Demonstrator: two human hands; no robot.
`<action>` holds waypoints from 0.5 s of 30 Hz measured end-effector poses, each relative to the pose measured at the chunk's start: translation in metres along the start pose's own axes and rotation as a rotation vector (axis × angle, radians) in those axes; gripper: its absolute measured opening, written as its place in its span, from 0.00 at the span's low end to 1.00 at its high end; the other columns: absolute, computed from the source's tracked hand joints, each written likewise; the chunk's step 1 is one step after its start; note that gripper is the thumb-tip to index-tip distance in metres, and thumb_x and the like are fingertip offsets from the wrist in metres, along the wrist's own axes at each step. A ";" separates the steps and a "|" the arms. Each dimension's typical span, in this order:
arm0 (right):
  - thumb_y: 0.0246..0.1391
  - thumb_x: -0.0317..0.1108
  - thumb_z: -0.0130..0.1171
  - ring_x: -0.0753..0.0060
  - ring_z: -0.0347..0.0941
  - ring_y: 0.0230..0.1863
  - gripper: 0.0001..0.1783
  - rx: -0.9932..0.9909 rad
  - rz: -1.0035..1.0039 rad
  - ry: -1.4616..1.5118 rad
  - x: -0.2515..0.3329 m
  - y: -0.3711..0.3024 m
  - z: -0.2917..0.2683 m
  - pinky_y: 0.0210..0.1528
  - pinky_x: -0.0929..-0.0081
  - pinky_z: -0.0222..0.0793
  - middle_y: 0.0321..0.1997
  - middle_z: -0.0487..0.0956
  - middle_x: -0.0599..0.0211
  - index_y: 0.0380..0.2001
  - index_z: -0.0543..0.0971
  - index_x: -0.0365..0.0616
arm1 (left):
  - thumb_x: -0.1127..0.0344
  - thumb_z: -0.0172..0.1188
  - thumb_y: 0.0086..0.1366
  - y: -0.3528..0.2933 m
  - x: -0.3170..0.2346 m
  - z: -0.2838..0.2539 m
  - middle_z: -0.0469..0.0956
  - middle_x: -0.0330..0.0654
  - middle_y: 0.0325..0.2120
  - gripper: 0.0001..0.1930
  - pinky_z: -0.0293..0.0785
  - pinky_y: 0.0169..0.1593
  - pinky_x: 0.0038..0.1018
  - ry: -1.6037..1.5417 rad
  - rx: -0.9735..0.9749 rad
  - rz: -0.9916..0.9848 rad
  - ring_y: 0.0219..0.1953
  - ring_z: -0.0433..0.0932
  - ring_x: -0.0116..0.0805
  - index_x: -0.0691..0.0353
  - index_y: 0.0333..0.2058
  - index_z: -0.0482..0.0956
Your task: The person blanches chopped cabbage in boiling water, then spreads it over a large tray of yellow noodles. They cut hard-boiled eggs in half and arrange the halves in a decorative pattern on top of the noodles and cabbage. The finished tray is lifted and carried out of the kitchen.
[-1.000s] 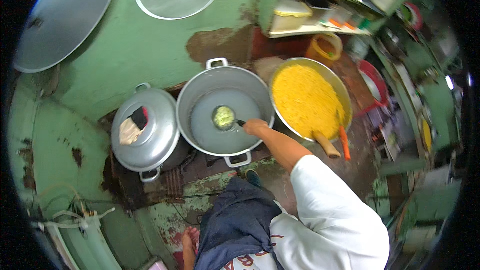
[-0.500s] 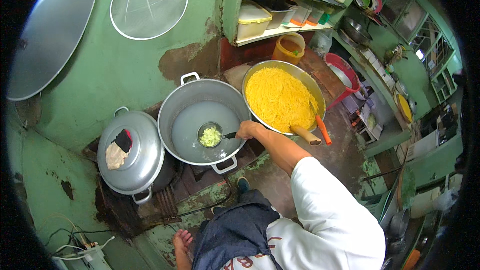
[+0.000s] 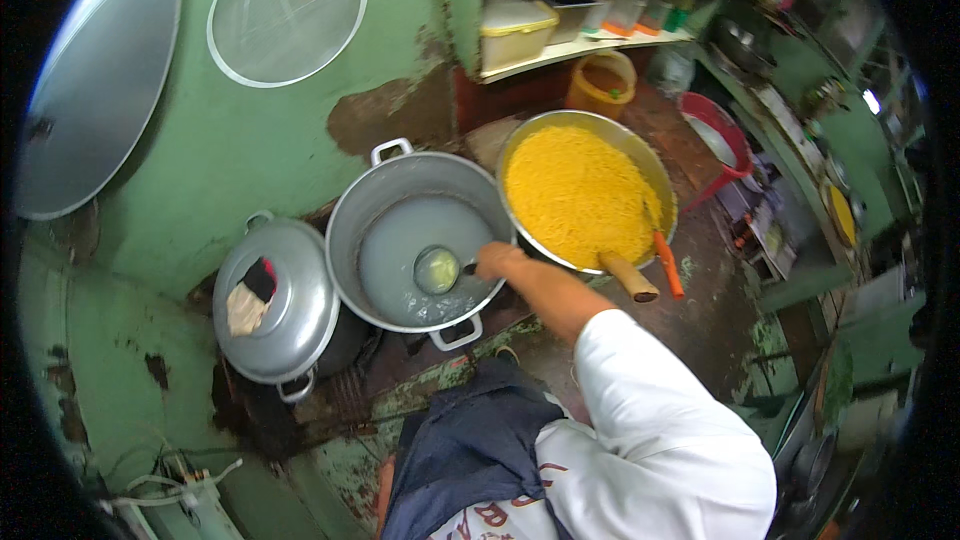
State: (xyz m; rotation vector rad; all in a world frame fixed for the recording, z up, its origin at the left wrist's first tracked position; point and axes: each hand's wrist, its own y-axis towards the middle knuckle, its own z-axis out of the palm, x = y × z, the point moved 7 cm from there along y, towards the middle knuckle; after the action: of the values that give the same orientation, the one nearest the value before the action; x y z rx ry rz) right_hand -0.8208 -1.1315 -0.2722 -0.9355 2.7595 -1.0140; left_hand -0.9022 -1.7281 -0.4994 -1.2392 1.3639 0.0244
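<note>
My right hand (image 3: 492,261) is closed round the dark handle of a small round strainer (image 3: 424,270). Pale green shreds (image 3: 443,271) lie in its bowl. The strainer is at the surface of cloudy liquid (image 3: 405,232) inside a big metal pot (image 3: 348,212) with white handles. Motion blurs it, so I cannot tell how deep it sits. Right of the pot stands a wide metal basin (image 3: 662,172) heaped with yellow shreds (image 3: 575,190). Of my left hand (image 3: 385,485) only a sliver of skin shows beside the dark apron; its fingers are hidden.
A lidded metal pot (image 3: 290,315) with a cloth on top stands at the left. An orange handle (image 3: 668,265) and a thick wooden one (image 3: 628,277) jut from the basin. Behind are a yellow bucket (image 3: 601,82), a red tub (image 3: 738,137) and a shelf (image 3: 590,43).
The strainer has moved slightly right and toward me, and the liquid round it is now rippled. My left hand has slipped mostly out of sight behind the apron. The whole view has shifted a little.
</note>
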 end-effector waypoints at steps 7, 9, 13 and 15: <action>0.49 0.48 0.60 0.64 0.77 0.25 0.20 0.064 -0.097 0.044 -0.029 0.026 -0.036 0.32 0.67 0.73 0.21 0.80 0.61 0.21 0.82 0.40 | 0.62 0.55 0.64 -0.040 -0.027 0.002 0.79 0.39 0.26 0.11 0.71 0.36 0.26 -0.130 -0.068 -0.014 0.29 0.76 0.32 0.61 0.37 0.83; 0.49 0.45 0.58 0.64 0.76 0.23 0.18 0.203 -0.021 0.088 -0.028 0.037 -0.016 0.30 0.66 0.72 0.20 0.79 0.61 0.20 0.81 0.40 | 0.58 0.57 0.65 -0.060 -0.044 0.006 0.78 0.38 0.23 0.13 0.69 0.31 0.26 -0.199 -0.093 -0.086 0.24 0.74 0.30 0.61 0.36 0.84; 0.51 0.39 0.53 0.67 0.74 0.19 0.16 0.206 -0.122 0.031 -0.003 0.064 0.027 0.23 0.65 0.68 0.17 0.77 0.63 0.17 0.78 0.41 | 0.47 0.60 0.63 -0.090 -0.061 0.006 0.73 0.35 0.16 0.20 0.62 0.23 0.27 -0.031 -0.204 -0.348 0.16 0.66 0.26 0.60 0.34 0.86; 0.53 0.36 0.48 0.71 0.68 0.15 0.16 0.278 -0.228 0.018 0.013 0.068 0.053 0.17 0.67 0.62 0.17 0.75 0.63 0.16 0.76 0.42 | 0.45 0.60 0.61 -0.096 -0.054 0.010 0.74 0.36 0.17 0.21 0.64 0.25 0.28 -0.171 -0.290 -0.426 0.18 0.68 0.28 0.60 0.32 0.86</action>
State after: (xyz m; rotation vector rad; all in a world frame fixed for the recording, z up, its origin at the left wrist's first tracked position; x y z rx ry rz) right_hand -0.8544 -1.1279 -0.3528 -1.2147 2.4750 -1.4003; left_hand -0.8495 -1.7291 -0.4022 -1.7126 0.9500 0.0297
